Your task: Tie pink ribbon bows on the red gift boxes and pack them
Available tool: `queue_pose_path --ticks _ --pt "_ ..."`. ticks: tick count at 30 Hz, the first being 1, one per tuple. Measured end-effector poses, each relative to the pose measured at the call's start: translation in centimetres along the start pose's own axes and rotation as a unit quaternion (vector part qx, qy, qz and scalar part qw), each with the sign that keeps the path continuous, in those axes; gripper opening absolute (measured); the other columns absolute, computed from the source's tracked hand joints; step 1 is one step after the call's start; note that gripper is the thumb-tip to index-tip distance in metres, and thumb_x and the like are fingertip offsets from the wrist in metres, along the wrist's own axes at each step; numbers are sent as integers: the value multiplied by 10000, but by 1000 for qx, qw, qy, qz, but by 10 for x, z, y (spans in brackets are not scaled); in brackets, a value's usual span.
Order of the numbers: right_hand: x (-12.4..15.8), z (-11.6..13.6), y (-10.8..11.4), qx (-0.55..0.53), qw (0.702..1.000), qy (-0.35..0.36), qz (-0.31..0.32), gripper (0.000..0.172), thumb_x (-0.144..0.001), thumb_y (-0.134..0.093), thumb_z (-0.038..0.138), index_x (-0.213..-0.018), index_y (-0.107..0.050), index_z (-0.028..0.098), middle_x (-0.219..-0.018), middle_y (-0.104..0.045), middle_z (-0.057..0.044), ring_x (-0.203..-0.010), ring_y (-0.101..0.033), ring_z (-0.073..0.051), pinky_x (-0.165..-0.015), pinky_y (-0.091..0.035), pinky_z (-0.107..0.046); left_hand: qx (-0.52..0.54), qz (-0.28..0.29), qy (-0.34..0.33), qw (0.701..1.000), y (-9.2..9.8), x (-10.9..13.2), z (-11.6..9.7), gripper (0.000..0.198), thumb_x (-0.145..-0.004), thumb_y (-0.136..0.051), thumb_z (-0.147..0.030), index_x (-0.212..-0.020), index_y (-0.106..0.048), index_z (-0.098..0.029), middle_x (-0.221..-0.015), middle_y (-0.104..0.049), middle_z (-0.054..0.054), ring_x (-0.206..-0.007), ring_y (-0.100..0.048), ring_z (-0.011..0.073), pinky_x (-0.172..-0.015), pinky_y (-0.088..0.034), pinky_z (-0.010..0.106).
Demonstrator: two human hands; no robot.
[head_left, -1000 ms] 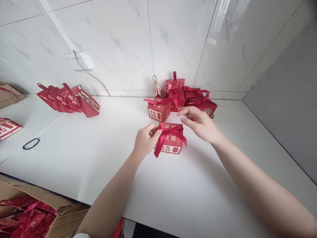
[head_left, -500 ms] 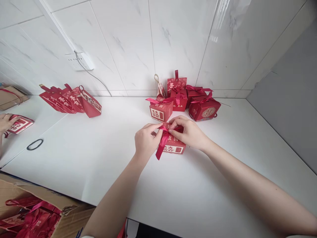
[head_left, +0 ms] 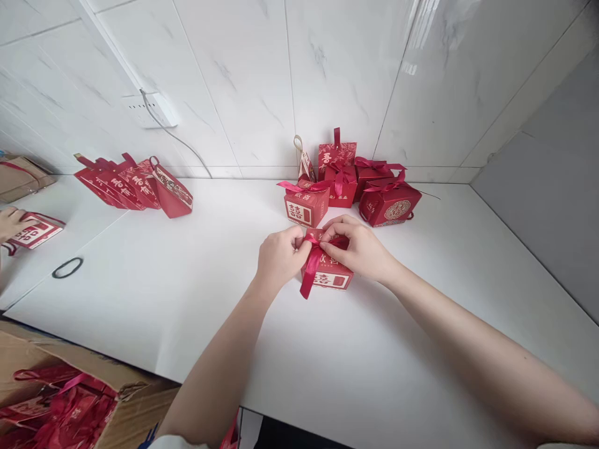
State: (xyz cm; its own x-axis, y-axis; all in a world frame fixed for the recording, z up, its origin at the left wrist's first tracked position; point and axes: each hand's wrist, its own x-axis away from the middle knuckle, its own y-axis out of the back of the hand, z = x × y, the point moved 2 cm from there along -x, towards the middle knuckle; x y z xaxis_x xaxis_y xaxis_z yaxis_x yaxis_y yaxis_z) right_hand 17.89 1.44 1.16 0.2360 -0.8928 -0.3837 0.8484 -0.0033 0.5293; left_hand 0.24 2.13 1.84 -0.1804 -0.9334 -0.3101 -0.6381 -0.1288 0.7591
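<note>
left hand (head_left: pixel 283 255): curled in pinch | right hand (head_left: pixel 353 248): pinching close beside (both forearms (head_left: pixel 449 318) bare, angled inward)

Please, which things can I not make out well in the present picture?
All in the head view:
- Part of the ribbon: hidden by the right hand.
- Part of the top of the handled box: behind the same hand.
- The rest of the other person's hand: cut off by the left edge.
- The lower part of the cardboard carton: cut off by the bottom edge.
</note>
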Motion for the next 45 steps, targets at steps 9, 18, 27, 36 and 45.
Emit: queue_pose_path --ticks 9,18,27,36,45 --pt "0 -5 0 -30 999 -11 -17 51 -776 -655 193 -729 -665 207 -1039 -658 -55 -976 -634 -204 -893 -492 -366 137 -10 16 990 -19 4 6 330 -825 -452 -219 -591 -221 -193 -536 -252 -45 -519 -245 93 -486 -194 257" --pt "-1 -7 0 -53 998 -26 -21 41 -722 -677 169 -702 -683 205 -1014 -645 -41 -937 -644 -190 -871 -493 -335 209 -26 54 976 -26 6 8 337 -800 -472 -214 -604 -198 -187 -558 -214 -41 -538 -220 81 -480 -179 243" --pt "-1 -10 -3 -68 997 -35 -23 36 -734 -689 194 -700 -677 200 -1031 -642 -51 -973 -642 -204 -915 -478 -356 238 -31 99 966 -31 6 10 341 -779 -485 -225 -592 -203 -184 -579 -210 -36 -549 -230 83 -491 -193 237" --pt "1 7 30 -86 991 -75 70 343 -896 -482 229 -1211 -612 271 -1308 -598 -22 -1191 -568 -207 -951 -481 -344 151 37 91 984 -10 11 18 414 -853 -523 -405 -601 -279 -184 -547 -311 -47 -534 -290 86 -501 -220 237" --pt "3 7 28 146 979 -126 64 241 -890 -458 218 -1116 -538 195 -1096 -701 -87 -823 -662 -207 -663 -463 -294 108 8 66 992 -8 14 10 405 -852 -513 -359 -611 -235 -190 -547 -273 -46 -524 -252 93 -495 -213 251"
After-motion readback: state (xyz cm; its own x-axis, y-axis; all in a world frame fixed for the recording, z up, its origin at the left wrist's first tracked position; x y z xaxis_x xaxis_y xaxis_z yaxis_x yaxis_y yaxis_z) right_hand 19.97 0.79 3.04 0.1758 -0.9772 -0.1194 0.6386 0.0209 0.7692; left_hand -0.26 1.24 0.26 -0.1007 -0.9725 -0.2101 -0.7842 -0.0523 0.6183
